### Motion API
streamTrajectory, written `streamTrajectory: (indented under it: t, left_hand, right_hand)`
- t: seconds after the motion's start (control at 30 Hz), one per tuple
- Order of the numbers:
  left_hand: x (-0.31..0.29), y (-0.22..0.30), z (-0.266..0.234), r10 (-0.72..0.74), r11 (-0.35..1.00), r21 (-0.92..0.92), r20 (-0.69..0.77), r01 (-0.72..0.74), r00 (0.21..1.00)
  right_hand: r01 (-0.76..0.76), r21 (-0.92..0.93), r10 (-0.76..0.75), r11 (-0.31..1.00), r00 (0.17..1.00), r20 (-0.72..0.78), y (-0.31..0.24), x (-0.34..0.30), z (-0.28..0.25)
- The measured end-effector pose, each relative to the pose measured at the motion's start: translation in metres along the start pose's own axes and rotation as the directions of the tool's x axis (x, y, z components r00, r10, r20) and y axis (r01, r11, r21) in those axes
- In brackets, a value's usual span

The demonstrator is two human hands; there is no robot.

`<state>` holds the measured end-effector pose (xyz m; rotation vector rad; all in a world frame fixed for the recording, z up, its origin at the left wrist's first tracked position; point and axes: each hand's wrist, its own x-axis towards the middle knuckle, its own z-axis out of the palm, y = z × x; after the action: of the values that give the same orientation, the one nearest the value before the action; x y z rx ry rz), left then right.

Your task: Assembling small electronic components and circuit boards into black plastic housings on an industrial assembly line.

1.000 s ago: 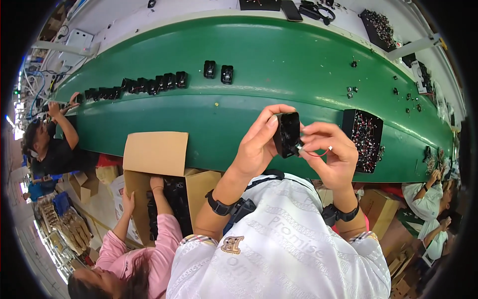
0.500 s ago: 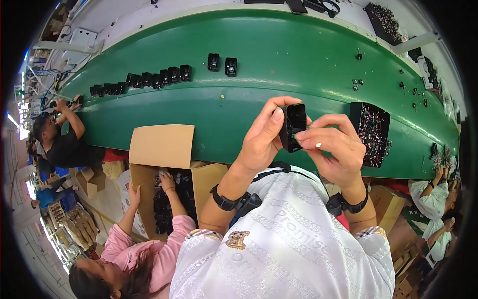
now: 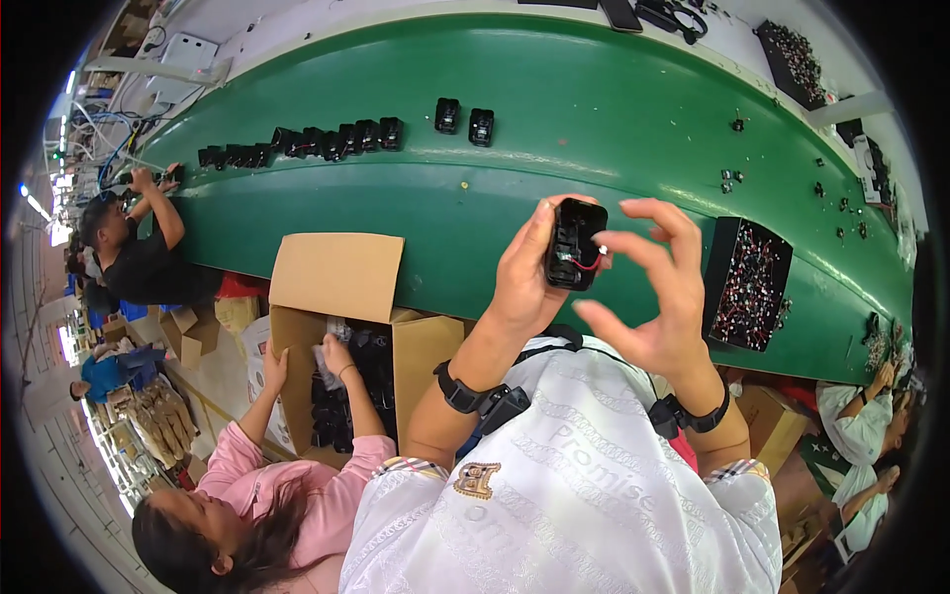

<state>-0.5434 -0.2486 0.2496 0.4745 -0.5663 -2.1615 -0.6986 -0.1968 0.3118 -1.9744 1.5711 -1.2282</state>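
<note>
My left hand (image 3: 527, 269) grips a black plastic housing (image 3: 562, 259), a small open-topped shell, its hollow facing up. Inside it runs a red wire (image 3: 591, 265) with a small white connector at the housing's right edge. My right hand (image 3: 661, 297) is beside the housing, its thumb and fingers spread apart; one fingertip is close to the connector, and I cannot tell if it touches. To the right, a black bin (image 3: 721, 265) is filled with small parts on red, white and black wires.
Similar black housings (image 3: 366, 135) stand in a row on the green worktable (image 3: 594, 109); two (image 3: 481, 127) sit apart. Small wired parts (image 3: 730, 178) lie at the right. At left, a co-worker in pink (image 3: 297, 495) reaches into an open cardboard box (image 3: 426, 361) of black pieces.
My right hand's fingers have opened and drawn back from the housing. The housing has turned, showing more of its inside and the red wire. The whole view has shifted slightly.
</note>
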Motion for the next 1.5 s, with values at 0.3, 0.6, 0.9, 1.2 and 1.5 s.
streamTrajectory:
  t: [0.3,0.6,0.9,1.2,1.5]
  left_hand:
    - [-0.007,0.01,-0.044,0.116,0.96,0.271,-0.148,-0.072,0.982]
    - [-0.107,0.047,-0.16,0.604,0.595,0.79,-0.56,0.147,0.568]
    - [-0.223,0.027,-0.29,0.903,0.416,0.83,-0.425,0.371,-0.063]
    - [-0.256,0.039,-0.367,0.514,0.282,0.179,-0.857,0.942,0.009]
    - [-0.26,0.04,-0.422,0.374,-0.277,0.194,-0.881,0.941,0.291]
  right_hand:
    - [0.044,0.06,-0.058,0.997,0.964,0.261,0.014,0.019,0.067]
    - [0.113,-0.165,-0.073,0.98,0.971,0.23,0.223,0.063,0.173]
    - [0.257,-0.579,-0.152,0.774,0.962,0.225,0.294,0.088,0.21]
    - [0.034,-0.7,0.083,0.713,0.988,0.132,0.283,0.028,0.095]
    - [-0.408,-0.633,0.565,0.658,0.823,0.057,0.324,-0.059,0.039]
